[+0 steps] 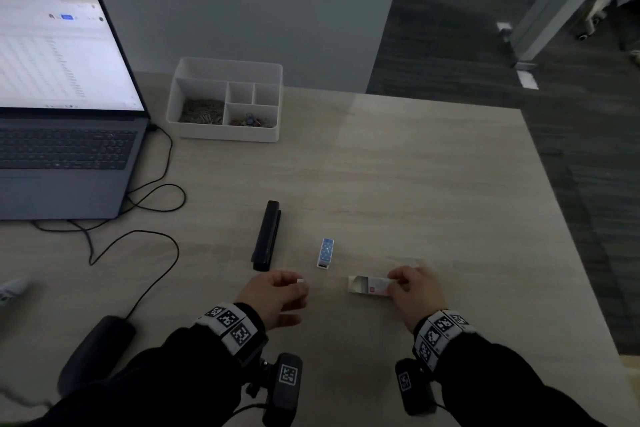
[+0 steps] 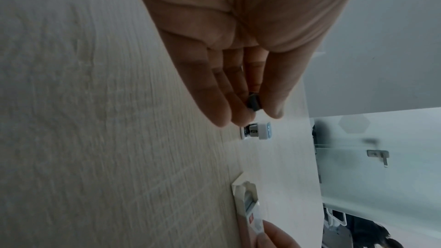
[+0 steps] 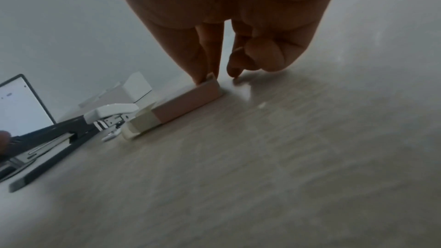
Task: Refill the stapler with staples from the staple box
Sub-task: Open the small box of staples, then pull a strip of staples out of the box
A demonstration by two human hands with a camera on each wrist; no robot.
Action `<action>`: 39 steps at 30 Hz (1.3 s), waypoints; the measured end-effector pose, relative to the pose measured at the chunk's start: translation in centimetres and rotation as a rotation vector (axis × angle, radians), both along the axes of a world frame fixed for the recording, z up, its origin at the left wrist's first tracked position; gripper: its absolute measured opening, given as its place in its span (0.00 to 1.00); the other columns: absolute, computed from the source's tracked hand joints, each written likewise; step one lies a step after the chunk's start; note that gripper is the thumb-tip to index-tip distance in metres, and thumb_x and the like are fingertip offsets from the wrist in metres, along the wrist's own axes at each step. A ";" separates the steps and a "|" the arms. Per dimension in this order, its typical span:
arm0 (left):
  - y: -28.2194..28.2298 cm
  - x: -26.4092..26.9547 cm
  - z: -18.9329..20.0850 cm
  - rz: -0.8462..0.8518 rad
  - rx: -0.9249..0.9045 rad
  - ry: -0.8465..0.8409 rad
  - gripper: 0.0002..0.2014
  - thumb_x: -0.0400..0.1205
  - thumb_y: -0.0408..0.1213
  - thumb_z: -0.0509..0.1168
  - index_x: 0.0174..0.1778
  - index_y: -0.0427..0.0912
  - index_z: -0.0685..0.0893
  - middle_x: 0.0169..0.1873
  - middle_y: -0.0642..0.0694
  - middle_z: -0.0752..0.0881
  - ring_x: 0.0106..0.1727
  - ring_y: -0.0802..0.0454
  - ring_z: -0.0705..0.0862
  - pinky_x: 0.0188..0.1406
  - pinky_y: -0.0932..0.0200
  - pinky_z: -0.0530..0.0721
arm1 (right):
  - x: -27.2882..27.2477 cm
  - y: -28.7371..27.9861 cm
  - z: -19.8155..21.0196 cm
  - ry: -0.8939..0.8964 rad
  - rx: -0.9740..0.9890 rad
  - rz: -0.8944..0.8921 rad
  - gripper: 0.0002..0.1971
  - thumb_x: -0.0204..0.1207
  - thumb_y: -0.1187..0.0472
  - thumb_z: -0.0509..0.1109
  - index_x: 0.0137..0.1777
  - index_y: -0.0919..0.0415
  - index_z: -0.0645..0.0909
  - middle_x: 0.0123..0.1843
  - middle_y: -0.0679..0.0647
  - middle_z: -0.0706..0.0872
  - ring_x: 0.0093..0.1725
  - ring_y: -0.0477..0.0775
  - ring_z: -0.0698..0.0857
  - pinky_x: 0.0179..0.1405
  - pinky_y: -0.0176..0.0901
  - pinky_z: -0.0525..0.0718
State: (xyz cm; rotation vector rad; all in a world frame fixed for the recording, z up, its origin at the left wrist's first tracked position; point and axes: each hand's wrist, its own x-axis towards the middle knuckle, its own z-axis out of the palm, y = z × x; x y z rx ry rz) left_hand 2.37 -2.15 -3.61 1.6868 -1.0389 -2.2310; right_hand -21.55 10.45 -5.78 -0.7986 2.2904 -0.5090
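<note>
A black stapler (image 1: 266,236) lies lengthwise on the table, its jaws a little apart in the right wrist view (image 3: 47,144). Right of it sits a small blue-and-white stapler (image 1: 325,253) (image 2: 256,131) (image 3: 112,112). My left hand (image 1: 294,282) (image 2: 256,114), just below the black stapler, pinches a short strip of staples (image 1: 300,281) (image 2: 254,103) between thumb and fingers. My right hand (image 1: 398,282) (image 3: 210,80) grips the right end of the staple box (image 1: 369,285) (image 2: 245,201) (image 3: 188,101). The box lies flat, its open flap end toward my left hand.
An open laptop (image 1: 65,107) stands at the far left with cables (image 1: 156,211) trailing over the table. A white compartment organizer (image 1: 225,100) with clips sits at the back. A dark chair armrest (image 1: 97,354) is at lower left. The table edge (image 1: 568,218) runs along the right.
</note>
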 end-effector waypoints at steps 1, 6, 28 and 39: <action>0.0 0.1 0.0 -0.001 0.001 0.004 0.10 0.75 0.33 0.76 0.51 0.39 0.87 0.39 0.43 0.90 0.37 0.50 0.89 0.32 0.53 0.88 | 0.0 0.0 0.0 0.017 -0.008 0.003 0.08 0.72 0.63 0.71 0.47 0.50 0.85 0.53 0.52 0.78 0.53 0.57 0.84 0.62 0.45 0.80; 0.0 0.5 0.3 0.004 0.014 0.032 0.09 0.78 0.33 0.73 0.53 0.37 0.88 0.35 0.44 0.88 0.35 0.50 0.87 0.31 0.55 0.87 | 1.6 -1.3 1.3 0.099 -0.153 0.142 0.10 0.72 0.60 0.73 0.53 0.52 0.85 0.56 0.49 0.76 0.52 0.51 0.79 0.59 0.43 0.78; -1.1 2.2 1.6 0.111 0.125 -0.009 0.11 0.83 0.41 0.64 0.48 0.37 0.86 0.36 0.40 0.87 0.36 0.46 0.86 0.31 0.55 0.85 | 8.7 -7.4 3.5 -0.250 -0.364 0.393 0.16 0.68 0.61 0.79 0.54 0.45 0.85 0.57 0.46 0.81 0.49 0.40 0.85 0.47 0.26 0.82; 0.1 -0.7 4.0 0.083 0.134 0.091 0.13 0.85 0.46 0.63 0.49 0.41 0.86 0.35 0.44 0.82 0.38 0.48 0.81 0.39 0.53 0.81 | 9.4 -5.5 5.2 -0.263 -0.420 0.273 0.12 0.73 0.55 0.75 0.55 0.39 0.85 0.51 0.41 0.88 0.48 0.39 0.87 0.44 0.34 0.87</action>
